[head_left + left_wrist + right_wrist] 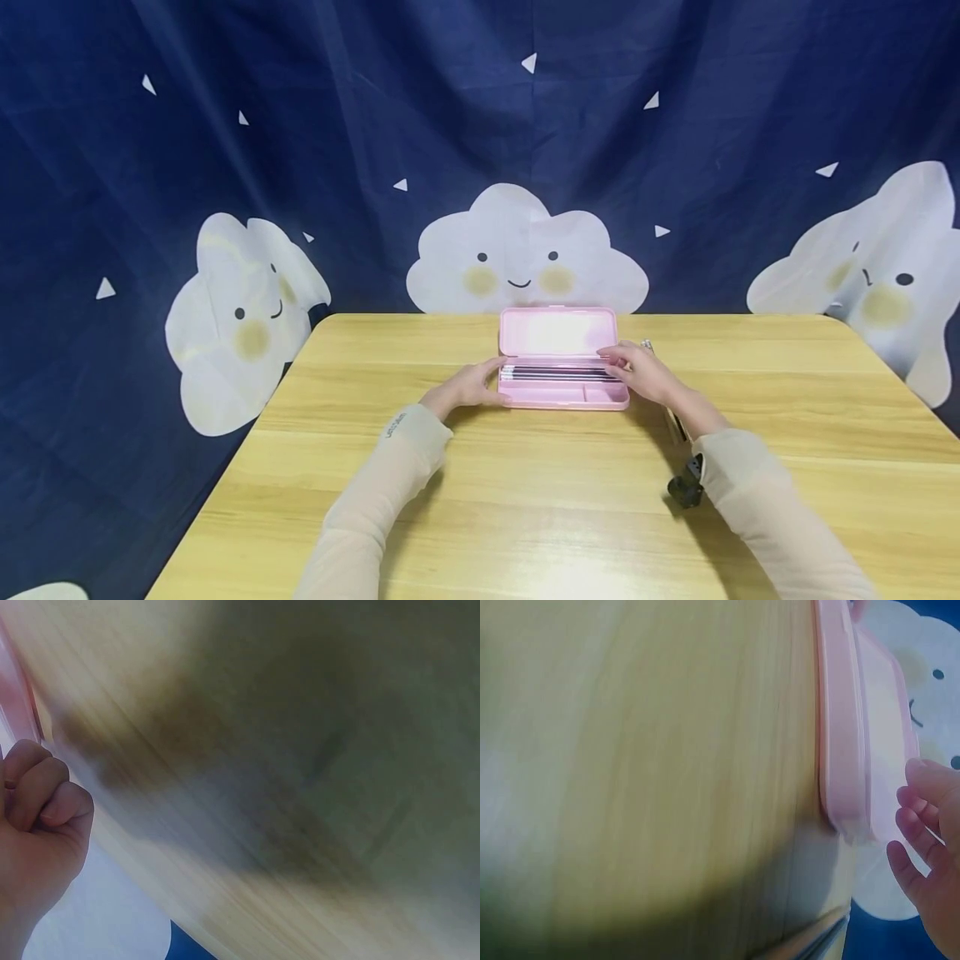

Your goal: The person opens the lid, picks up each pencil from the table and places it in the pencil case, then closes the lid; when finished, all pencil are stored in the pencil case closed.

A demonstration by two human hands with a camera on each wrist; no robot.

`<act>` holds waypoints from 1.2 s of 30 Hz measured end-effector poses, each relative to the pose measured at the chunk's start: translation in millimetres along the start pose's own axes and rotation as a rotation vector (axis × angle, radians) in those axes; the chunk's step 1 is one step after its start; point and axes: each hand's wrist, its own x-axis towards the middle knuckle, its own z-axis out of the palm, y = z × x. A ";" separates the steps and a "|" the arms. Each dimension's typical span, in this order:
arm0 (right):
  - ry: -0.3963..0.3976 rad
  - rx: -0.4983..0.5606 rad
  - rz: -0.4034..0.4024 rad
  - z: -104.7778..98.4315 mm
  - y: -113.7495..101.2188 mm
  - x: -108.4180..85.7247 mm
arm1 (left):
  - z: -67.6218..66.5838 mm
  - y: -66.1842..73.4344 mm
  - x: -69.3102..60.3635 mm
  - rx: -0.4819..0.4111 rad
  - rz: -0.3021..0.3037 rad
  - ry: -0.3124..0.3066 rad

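An open pink pencil case (547, 393) sits at the back of the table, its lid (558, 332) raised. Several dark pencils with pale ends (555, 374) lie in its rear compartment. My left hand (471, 386) holds the case's left end, thumb at the front corner and fingers at the back; its other fingers (37, 787) are curled in the left wrist view. My right hand (637, 372) is over the right end, fingertips above the pencil ends. In the right wrist view, its fingers (922, 840) are loosely bent and spread, with no object visible between them.
More slim pencil-like sticks (677, 427) lie right of the case, partly hidden under my right forearm. A black device (686, 485) is at my right wrist. Behind the wooden table (540, 500) hangs a dark blue curtain (465, 100) with clouds.
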 end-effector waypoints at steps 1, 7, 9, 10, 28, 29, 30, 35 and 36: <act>0.002 -0.001 0.003 -1.0 2.0 -2.2 | 0.0 -0.1 0.0 0.001 0.000 0.000; 0.004 0.011 0.017 -8.7 12.1 -13.7 | 0.0 -0.6 0.0 -0.020 -0.011 -0.007; 0.008 0.005 0.031 -11.9 14.4 -17.4 | -0.1 -0.7 0.1 -0.024 -0.012 -0.007; 0.010 0.001 0.043 -13.5 15.1 -19.4 | -0.1 -0.7 0.1 -0.026 -0.013 -0.008; -0.001 0.027 0.088 -35.1 37.8 -52.0 | 0.5 -1.3 1.1 -0.012 -0.020 -0.005; 0.014 0.061 0.052 -33.8 44.7 -54.1 | 0.5 -1.2 1.0 -0.011 -0.018 -0.005; 0.015 0.072 0.041 -33.4 47.4 -55.8 | 0.5 -0.9 0.8 -0.012 -0.018 -0.006; -0.023 0.073 0.084 -34.3 50.9 -59.0 | -0.3 -0.6 0.2 -0.008 -0.014 -0.008; -0.047 0.048 0.127 -36.2 44.6 -59.2 | -0.5 -0.6 0.2 -0.006 -0.014 -0.009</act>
